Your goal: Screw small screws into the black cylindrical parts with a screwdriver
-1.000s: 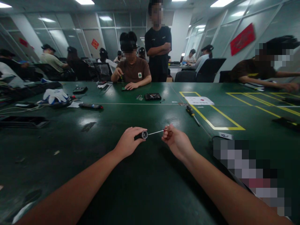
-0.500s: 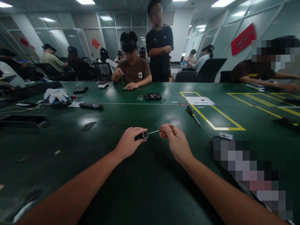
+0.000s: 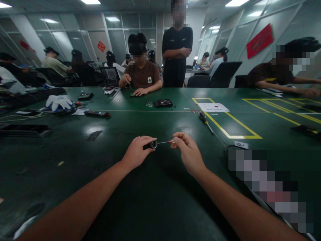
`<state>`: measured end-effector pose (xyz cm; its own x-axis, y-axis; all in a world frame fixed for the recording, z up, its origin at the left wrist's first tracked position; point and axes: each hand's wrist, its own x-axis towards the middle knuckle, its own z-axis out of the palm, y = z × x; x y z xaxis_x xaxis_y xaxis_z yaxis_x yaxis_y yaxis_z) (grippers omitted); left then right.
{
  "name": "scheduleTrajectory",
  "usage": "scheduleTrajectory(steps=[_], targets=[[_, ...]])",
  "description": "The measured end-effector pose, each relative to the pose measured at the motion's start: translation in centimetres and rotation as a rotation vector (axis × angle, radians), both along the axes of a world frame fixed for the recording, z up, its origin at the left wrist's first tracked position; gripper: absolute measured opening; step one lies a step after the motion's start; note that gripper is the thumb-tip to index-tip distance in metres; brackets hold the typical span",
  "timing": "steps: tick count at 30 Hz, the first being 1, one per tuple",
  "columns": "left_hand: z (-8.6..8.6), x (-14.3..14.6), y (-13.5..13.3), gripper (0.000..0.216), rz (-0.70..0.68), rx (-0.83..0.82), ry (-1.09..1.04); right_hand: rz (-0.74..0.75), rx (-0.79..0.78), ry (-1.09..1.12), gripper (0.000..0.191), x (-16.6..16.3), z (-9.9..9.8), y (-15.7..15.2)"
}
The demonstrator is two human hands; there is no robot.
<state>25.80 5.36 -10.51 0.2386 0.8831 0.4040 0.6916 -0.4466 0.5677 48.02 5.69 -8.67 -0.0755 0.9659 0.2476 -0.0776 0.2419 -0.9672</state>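
Observation:
My left hand is closed around a short black cylinder with a pale ring at its open end, which faces right. The rest of the cylinder is hidden by my fingers. In my right hand a small screwdriver with a red part near its handle is pinched between thumb and fingers. Its thin metal shaft points left, and the tip reaches the ringed end of the cylinder. Whether the tip touches inside I cannot tell. Both hands are above the green table.
A larger yellow-and-black screwdriver lies ahead on the right. White gloves, a dark pen-shaped tool and cables are on the left. A black box with small parts sits ahead. A co-worker works across the table.
The small screwdriver's red part shows more clearly, and the right fingers have shifted on its handle. The left hand and cylinder have barely moved. A standing person across the table has shifted right.

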Motion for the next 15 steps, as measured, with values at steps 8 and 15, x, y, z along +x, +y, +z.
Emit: scheduleTrajectory(steps=[8, 15], targets=[[-0.1, 0.0, -0.1, 0.041, -0.095, 0.003, 0.15, -0.067, -0.104, 0.07, 0.032, 0.0, -1.1, 1.1], [0.2, 0.0, 0.1, 0.041, -0.073, 0.016, 0.166, -0.081, -0.34, 0.32, 0.031, 0.9, -0.9, 2.1]])
